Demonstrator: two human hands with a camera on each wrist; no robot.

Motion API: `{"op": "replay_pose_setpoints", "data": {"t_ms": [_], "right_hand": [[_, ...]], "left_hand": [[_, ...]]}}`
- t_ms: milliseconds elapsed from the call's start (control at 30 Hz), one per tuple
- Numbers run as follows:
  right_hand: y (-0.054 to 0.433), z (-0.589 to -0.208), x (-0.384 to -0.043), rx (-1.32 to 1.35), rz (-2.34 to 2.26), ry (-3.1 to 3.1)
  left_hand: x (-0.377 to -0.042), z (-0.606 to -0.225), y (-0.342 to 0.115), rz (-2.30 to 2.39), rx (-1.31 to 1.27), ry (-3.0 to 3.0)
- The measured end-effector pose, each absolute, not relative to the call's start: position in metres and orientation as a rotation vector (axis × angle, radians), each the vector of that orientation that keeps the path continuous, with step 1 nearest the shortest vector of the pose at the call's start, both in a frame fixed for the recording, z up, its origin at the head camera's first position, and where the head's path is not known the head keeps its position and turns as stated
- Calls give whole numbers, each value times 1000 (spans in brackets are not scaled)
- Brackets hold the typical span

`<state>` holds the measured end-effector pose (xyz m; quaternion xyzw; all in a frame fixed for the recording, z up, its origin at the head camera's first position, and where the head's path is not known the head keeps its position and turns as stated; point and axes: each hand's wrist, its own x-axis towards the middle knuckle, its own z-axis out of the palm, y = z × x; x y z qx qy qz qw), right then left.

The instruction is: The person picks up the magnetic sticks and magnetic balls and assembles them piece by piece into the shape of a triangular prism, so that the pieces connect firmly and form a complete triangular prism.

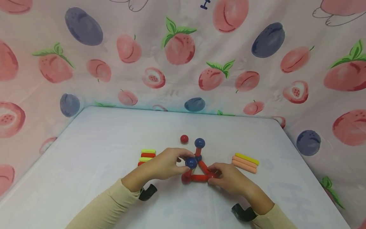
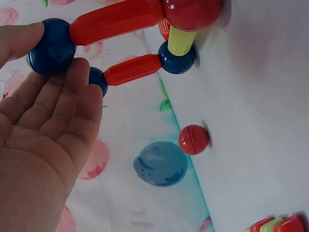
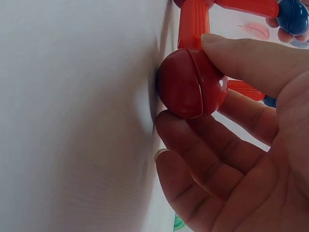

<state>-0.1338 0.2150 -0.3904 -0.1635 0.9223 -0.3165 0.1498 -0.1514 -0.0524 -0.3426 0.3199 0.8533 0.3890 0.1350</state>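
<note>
A frame of red rods and balls stands on the white table, with a triangular base and two upright rods. My left hand [image 1: 168, 163] pinches the blue ball [image 1: 191, 163] on top of the nearer upright between thumb and fingers. At the base's right corner, my right hand [image 1: 228, 178] holds the red ball [image 3: 190, 84], its thumb against the adjoining red rod [image 3: 194, 24]. Another blue ball [image 1: 199, 143] caps the farther upright, which rises from a blue ball [image 2: 177, 57] at the back corner. A yellow-green rod [image 2: 181, 41] shows in the left wrist view.
One loose red ball [image 1: 184, 139] lies behind the frame. Yellow-green and red rods [image 1: 148, 155] lie side by side at left, partly behind the left arm. To the right are a yellow rod [image 1: 247, 158] and peach rods [image 1: 244, 163]. A fruit-print cloth [image 1: 154, 47] hangs behind the table.
</note>
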Motion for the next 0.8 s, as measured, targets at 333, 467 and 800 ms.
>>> {"op": "replay_pose_setpoints", "data": {"t_ms": [333, 467, 800], "right_hand": [[215, -390, -134, -445, -898, 2647], [215, -390, -134, -444, -904, 2647], [214, -390, -134, -451, -908, 2647]], "left_hand": [[-152, -347, -57, 1130, 893, 2486], [-152, -346, -57, 1136, 876, 2480], [-151, -345, -56, 1130, 891, 2466]]}}
